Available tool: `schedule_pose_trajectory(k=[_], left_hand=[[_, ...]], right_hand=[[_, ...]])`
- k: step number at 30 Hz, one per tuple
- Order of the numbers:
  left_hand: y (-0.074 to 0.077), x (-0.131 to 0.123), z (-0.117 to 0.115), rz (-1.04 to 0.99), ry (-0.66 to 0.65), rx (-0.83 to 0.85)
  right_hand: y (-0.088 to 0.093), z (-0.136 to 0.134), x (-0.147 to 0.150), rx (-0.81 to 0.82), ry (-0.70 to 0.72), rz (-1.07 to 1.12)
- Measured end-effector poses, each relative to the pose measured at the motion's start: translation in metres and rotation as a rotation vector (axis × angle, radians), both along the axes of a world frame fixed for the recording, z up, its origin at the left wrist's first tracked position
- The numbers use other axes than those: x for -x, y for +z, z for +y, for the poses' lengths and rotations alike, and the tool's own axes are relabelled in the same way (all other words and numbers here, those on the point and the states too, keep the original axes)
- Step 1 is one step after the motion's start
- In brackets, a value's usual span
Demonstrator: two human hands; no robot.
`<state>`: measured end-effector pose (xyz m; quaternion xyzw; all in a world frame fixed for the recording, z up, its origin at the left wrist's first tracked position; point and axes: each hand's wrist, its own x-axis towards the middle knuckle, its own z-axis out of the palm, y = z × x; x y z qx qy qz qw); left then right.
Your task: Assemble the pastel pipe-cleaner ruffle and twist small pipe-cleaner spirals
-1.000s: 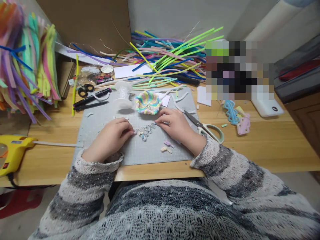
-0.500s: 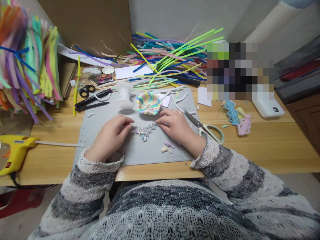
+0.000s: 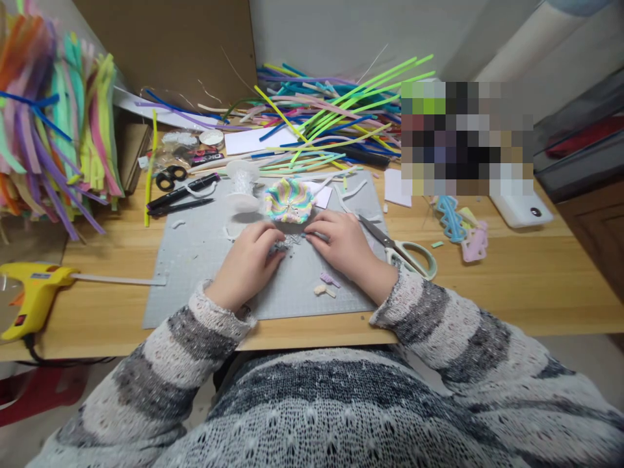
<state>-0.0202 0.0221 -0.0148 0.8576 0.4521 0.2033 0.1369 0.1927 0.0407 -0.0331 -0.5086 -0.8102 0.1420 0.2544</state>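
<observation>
A small grey zigzag strip [image 3: 293, 240], thin and wire-like, lies low over the grey cutting mat [image 3: 195, 292]. My left hand [image 3: 253, 260] closes its thumb and fingers on the strip's left part and hides most of it. My right hand [image 3: 341, 244] has its fingertips pinched together at the strip's right end. Just beyond both hands sits a ruffled pastel-striped flower shape [image 3: 289, 202] of fuzzy stems. Close to my right wrist are a small purple twisted piece [image 3: 330, 280] and a cream one [image 3: 324, 291].
A clear spool [image 3: 242, 188] stands left of the flower. Scissors [image 3: 414, 258] lie right of my right hand. The yellow glue gun [image 3: 36, 296] rests at the left. Pipe cleaners [image 3: 336, 110] pile up at the back, and more hang [image 3: 58, 130] at far left. Pens [image 3: 182, 195] lie on the mat.
My left hand has moved right and forward onto the zigzag strip, now covering much of it. My right hand has stayed nearly in place at the strip's right end.
</observation>
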Motion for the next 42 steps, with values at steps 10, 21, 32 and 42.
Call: schedule_pose_trajectory(k=[10, 21, 32, 42], left_hand=[[0.016, 0.003, -0.015, -0.181, 0.058, -0.140], [0.009, -0.040, -0.019, -0.374, -0.061, 0.039], [0.009, -0.023, -0.019, -0.782, 0.055, 0.629], [0.011, -0.027, -0.018, -0.834, 0.071, 0.723]], right_hand=[[0.041, -0.011, -0.035, 0.104, 0.109, 0.007], [0.039, -0.032, -0.025, 0.258, 0.392, -0.255], [0.033, -0.034, -0.018, 0.019, 0.262, 0.225], [0.030, -0.032, -0.017, -0.143, 0.284, 0.221]])
